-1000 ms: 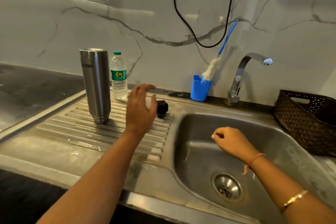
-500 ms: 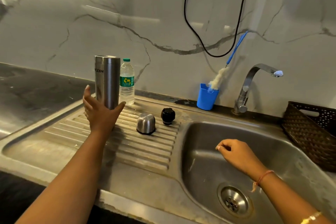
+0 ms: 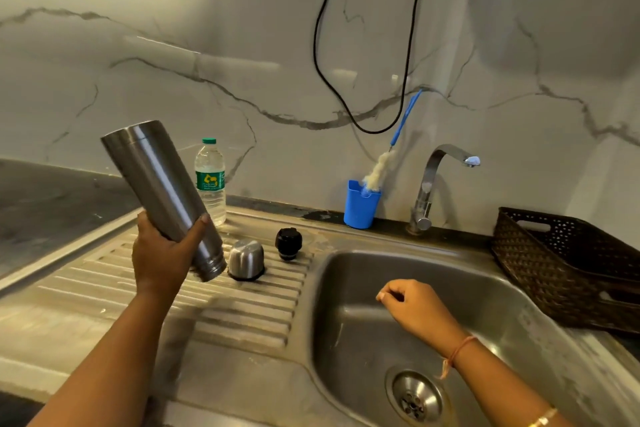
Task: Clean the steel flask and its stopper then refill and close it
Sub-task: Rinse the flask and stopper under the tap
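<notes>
Steel flask (image 3: 156, 184) tilts mouth-down above the drainboard (image 3: 242, 315); our left hand (image 3: 162, 253) grips it near the neck. Our right hand (image 3: 415, 308) hangs loosely curled, empty, over the sink (image 3: 346, 340).

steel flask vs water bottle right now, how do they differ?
Pose: the steel flask is tilted, neck down, gripped by the left hand; the water bottle stands upright, untouched. Closure: flask uncapped; bottle has its green cap on. Look: flask opaque steel, bottle clear plastic with a green label. Both are tall cylinders.

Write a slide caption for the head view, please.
The left hand holds the steel flask tilted, mouth down, above the drainboard near its cap and stopper; right hand hangs over the sink.
</notes>
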`<state>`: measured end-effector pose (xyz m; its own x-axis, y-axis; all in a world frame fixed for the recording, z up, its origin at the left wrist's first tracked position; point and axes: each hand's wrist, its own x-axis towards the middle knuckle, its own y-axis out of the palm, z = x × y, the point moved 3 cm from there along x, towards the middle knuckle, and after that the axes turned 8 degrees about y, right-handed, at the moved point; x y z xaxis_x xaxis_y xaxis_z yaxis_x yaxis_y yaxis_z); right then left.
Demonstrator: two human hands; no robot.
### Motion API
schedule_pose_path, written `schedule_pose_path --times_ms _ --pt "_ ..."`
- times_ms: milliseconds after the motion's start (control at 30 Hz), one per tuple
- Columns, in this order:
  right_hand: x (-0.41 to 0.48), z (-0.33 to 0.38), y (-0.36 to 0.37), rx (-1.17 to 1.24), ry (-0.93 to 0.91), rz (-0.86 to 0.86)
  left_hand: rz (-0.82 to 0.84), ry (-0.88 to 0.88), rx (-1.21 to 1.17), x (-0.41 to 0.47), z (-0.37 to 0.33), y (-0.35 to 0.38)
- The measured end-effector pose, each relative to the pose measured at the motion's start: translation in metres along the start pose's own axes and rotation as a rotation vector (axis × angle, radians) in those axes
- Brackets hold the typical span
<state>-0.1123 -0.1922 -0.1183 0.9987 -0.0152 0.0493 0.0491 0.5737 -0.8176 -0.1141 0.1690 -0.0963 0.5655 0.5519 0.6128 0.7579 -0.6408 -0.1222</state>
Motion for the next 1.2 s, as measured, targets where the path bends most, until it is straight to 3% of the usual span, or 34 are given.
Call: schedule_pose_path --times_ms 133,267,367,500,600,800,900,1000,1200 --pt "-0.004 -0.005 -0.006 0.043 0.006 -0.012 0.049 0.057 -0.135 -0.020 -0.030 0.011" --pt "-0.004 -0.015 -0.014 0.130 0.040 -0.010 0.270 0.130 -0.229 -0.048 -0.057 0.039" --pt "-0.003 -0.021 -0.022 0.344 0.133 0.018 0.457 0.249 -0.144 -0.066 -0.073 0.067" --pt "-0.008 -0.037 -0.031 0.696 0.368 0.217 0.746 0.349 -0.202 -0.098 -0.104 0.111" --pt "-0.011 -0.051 -0.037 0.934 0.467 0.353 0.874 0.460 -0.216 -0.117 -0.119 0.145" --pt "-0.022 -0.077 -0.048 1.499 0.446 0.735 1.129 0.736 -0.009 -0.132 -0.139 0.201" --pt "-0.019 -0.081 -0.054 1.505 0.521 0.733 1.203 0.904 0.116 -0.134 -0.140 0.225" --pt "-0.010 -0.086 -0.056 1.427 0.476 0.713 1.239 1.052 0.234 -0.131 -0.142 0.248" --pt "-0.001 -0.086 -0.053 1.416 0.325 0.511 1.065 1.431 0.249 -0.123 -0.159 0.281"
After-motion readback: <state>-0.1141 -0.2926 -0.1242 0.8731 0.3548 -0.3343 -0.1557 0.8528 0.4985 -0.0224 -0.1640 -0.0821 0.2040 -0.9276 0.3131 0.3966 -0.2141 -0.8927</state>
